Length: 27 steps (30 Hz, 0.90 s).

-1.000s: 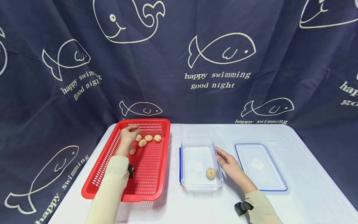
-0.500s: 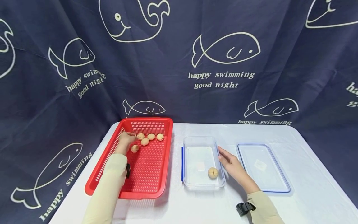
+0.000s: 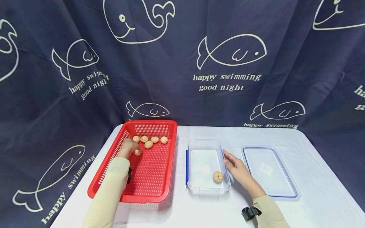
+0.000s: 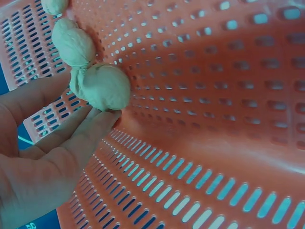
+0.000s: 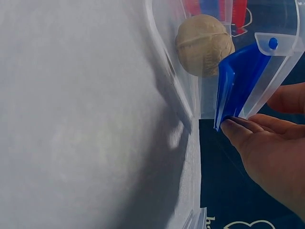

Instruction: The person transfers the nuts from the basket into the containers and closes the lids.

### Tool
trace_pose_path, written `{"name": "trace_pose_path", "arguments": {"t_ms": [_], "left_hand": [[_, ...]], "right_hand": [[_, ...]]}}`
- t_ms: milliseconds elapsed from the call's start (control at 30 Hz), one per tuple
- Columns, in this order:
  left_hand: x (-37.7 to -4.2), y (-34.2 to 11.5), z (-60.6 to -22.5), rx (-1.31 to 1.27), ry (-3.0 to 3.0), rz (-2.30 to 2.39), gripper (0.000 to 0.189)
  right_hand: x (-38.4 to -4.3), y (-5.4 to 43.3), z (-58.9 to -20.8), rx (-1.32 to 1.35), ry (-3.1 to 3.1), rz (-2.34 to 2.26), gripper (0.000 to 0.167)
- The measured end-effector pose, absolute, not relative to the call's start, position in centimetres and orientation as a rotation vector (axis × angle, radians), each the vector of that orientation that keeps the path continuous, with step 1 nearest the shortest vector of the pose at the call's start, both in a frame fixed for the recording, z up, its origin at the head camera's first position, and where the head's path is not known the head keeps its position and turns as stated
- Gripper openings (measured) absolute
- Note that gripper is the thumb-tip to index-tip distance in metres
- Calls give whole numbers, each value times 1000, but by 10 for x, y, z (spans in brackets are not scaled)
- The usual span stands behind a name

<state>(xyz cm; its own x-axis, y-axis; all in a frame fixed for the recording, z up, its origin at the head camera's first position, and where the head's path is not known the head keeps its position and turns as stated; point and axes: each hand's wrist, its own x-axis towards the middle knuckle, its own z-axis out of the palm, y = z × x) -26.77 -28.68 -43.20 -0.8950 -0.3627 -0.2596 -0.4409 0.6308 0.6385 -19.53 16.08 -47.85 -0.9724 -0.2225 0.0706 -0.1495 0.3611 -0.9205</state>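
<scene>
In the head view my left hand (image 3: 129, 147) reaches into the red basket (image 3: 168, 177), over its left part. Its fingertips pinch a pale tan walnut (image 4: 102, 88), seen close up in the left wrist view. Several other walnuts (image 3: 148, 144) lie near the basket's back wall. My right hand (image 3: 237, 167) rests with extended fingers against the right side of a clear plastic box (image 3: 199, 191). In the right wrist view its fingertips touch the box's blue latch flap (image 5: 240, 81). One walnut (image 3: 218, 176) sits inside the box, at its near right corner.
A clear lid (image 3: 268, 180) with a blue seal lies on the white tablecloth (image 3: 176, 212), right of the box. A dark blue curtain (image 3: 182, 57) with fish drawings hangs behind the table. The basket's raised walls surround the left hand.
My left hand has come from the basket's back left corner toward the nearer walnut and now grips it. A walnut at the back left shows uncovered. The right hand stays at the box.
</scene>
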Motion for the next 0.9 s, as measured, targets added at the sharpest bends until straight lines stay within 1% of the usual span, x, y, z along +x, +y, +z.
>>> {"name": "trace_pose_path", "arguments": {"t_ms": [33, 100, 133, 200, 267, 367, 433, 500, 600, 700, 900], "left_hand": [[-273, -292, -442, -636, 2760, 1098, 36], [-295, -312, -473, -590, 2796, 1042, 47], [-306, -324, -490, -553, 2819, 1024, 45], [-314, -331, -501, -532, 2813, 987, 45], [-317, -331, -502, -550, 2800, 941, 43], [-291, -305, -465, -571, 2762, 866, 31], [-278, -294, -448, -539, 2793, 836, 21], [-268, -286, -437, -529, 2813, 830, 16], [-262, -282, -431, -537, 2822, 851, 13], [-261, -282, -432, -544, 2810, 913, 16], [-260, -282, -431, -523, 2785, 1147, 35]], "right_hand": [[-195, 161, -479, -349, 2535, -1708, 48], [-195, 161, -479, -350, 2536, -1712, 48], [-195, 161, -479, -350, 2538, -1713, 48], [-195, 162, -480, -348, 2542, -1710, 48], [-195, 162, -480, -348, 2548, -1704, 48], [-194, 162, -480, -346, 2550, -1701, 48], [-194, 162, -480, -348, 2551, -1702, 48], [-194, 162, -480, -347, 2554, -1700, 48], [-193, 162, -479, -349, 2567, -1688, 48], [-193, 161, -479, -351, 2580, -1675, 47], [-193, 161, -478, -353, 2581, -1665, 48]]}}
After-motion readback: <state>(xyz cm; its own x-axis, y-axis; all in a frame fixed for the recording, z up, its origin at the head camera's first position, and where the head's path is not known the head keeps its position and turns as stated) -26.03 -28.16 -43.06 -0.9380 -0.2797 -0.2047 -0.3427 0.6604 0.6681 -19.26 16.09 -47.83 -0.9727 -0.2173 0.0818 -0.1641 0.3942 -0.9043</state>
